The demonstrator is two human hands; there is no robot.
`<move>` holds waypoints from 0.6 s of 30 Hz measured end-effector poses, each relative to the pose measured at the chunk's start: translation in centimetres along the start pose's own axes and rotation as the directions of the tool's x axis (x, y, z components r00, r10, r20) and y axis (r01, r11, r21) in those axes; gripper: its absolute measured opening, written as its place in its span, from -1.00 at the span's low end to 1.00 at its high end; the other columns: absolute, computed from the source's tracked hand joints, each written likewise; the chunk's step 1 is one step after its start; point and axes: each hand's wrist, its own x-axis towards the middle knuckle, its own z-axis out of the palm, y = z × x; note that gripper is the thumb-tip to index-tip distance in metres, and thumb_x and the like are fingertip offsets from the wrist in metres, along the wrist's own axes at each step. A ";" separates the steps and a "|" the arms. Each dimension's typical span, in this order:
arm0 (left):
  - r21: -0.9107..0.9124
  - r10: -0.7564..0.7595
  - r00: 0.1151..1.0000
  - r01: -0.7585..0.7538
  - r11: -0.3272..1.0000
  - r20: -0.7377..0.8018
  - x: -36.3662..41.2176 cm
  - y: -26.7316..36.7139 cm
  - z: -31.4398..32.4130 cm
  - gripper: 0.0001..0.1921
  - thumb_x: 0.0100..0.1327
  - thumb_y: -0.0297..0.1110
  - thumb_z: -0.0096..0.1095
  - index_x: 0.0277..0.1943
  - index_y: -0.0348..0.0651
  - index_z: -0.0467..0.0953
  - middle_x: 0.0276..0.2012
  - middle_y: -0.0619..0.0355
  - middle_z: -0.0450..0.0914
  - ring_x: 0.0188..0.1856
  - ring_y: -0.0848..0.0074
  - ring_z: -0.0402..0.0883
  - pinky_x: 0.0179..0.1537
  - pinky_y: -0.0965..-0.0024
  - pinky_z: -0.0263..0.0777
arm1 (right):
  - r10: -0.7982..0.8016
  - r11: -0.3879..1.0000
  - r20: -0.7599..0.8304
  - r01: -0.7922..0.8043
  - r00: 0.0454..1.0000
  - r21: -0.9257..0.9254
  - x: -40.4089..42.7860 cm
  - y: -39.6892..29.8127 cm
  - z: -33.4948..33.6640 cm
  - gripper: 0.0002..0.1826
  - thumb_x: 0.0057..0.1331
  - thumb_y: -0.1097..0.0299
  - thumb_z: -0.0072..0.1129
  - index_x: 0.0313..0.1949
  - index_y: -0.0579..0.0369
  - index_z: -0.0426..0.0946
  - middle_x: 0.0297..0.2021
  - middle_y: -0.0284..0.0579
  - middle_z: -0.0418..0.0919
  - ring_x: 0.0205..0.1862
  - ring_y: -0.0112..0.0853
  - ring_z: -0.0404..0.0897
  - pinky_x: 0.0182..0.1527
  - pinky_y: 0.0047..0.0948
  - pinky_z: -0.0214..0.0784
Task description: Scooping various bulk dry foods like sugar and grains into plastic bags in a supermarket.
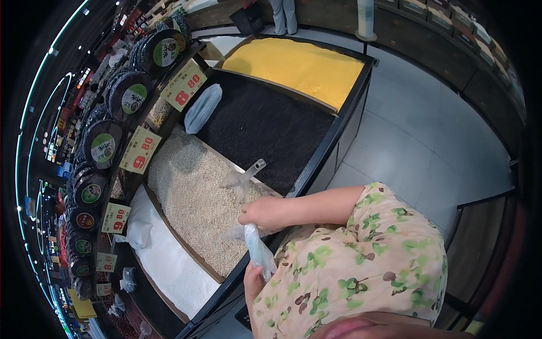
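Note:
My right hand (264,214) is curled at the upper end of a clear plastic bag (259,250), above a bin of pale grains (190,195). The bag's lower part is in my left hand (254,279), close to the front of a floral shirt. A see-through film or piece of plastic (235,233) shows beside my right fingers; whether it belongs to the bag is unclear. Just beyond that hand, a clear plastic scoop (243,178) rests on the pale grains, its handle reaching over the divider. What the bag contains cannot be made out.
Neighbouring bins hold black grains (262,127), yellow grains (296,63) and a white foodstuff (178,271). A folded plastic bag (203,109) lies on the black grains. Price signs (141,149) and round packages (103,146) line the back. A person's legs (283,17) stand beyond.

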 end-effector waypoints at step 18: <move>0.263 0.640 0.753 -0.593 0.762 -0.156 0.5 5.2 -6.5 -0.76 0.07 -0.60 0.21 -0.15 -0.29 0.54 -0.26 0.10 0.53 -0.30 0.51 0.50 -0.27 0.51 0.38 | -0.399 0.615 -0.317 0.508 0.860 0.604 5.1 -7.7 5.7 -0.90 0.22 0.34 0.20 -0.33 0.08 0.58 -0.29 -0.25 0.61 -0.08 -0.28 0.49 0.06 -0.28 0.23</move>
